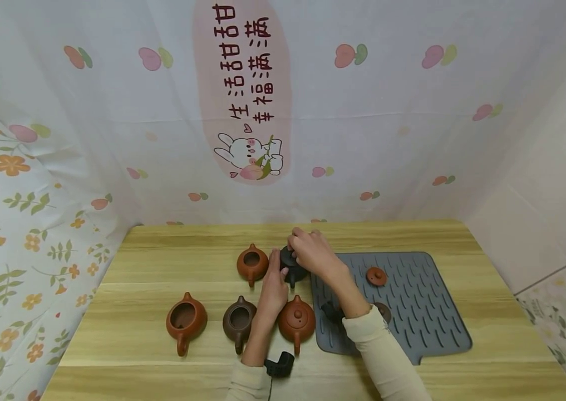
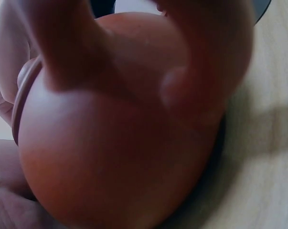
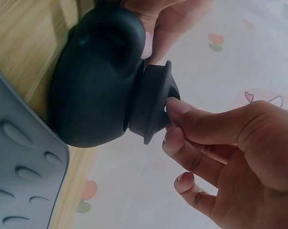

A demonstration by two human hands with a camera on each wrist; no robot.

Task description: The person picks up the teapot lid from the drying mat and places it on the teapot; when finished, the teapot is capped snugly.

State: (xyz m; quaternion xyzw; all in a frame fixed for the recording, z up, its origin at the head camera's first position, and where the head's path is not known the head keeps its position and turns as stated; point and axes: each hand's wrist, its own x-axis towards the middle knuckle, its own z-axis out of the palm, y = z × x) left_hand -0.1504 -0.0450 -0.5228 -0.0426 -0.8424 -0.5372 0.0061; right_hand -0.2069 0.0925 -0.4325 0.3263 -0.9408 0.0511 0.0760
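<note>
A black teapot (image 3: 91,90) stands on the table beside the grey mat's far left corner. My right hand (image 1: 314,253) pinches the knob of its black lid (image 3: 151,102) between thumb and fingers. The lid is right at the pot's mouth, its inner collar still showing below the rim. My left hand (image 1: 274,289) lies along the pot's left side with straight fingers, its thumb touching the body by the handle. A lidded orange-brown teapot (image 1: 296,319) stands close to my left forearm and fills much of the left wrist view.
Lidless teapots stand to the left: an orange one (image 1: 252,263) at the back, a larger orange-brown one (image 1: 186,320) and a dark brown one (image 1: 239,317). On the ridged grey mat (image 1: 428,301) lie an orange lid (image 1: 376,276) and a brown lid (image 1: 383,312), partly hidden by my right sleeve.
</note>
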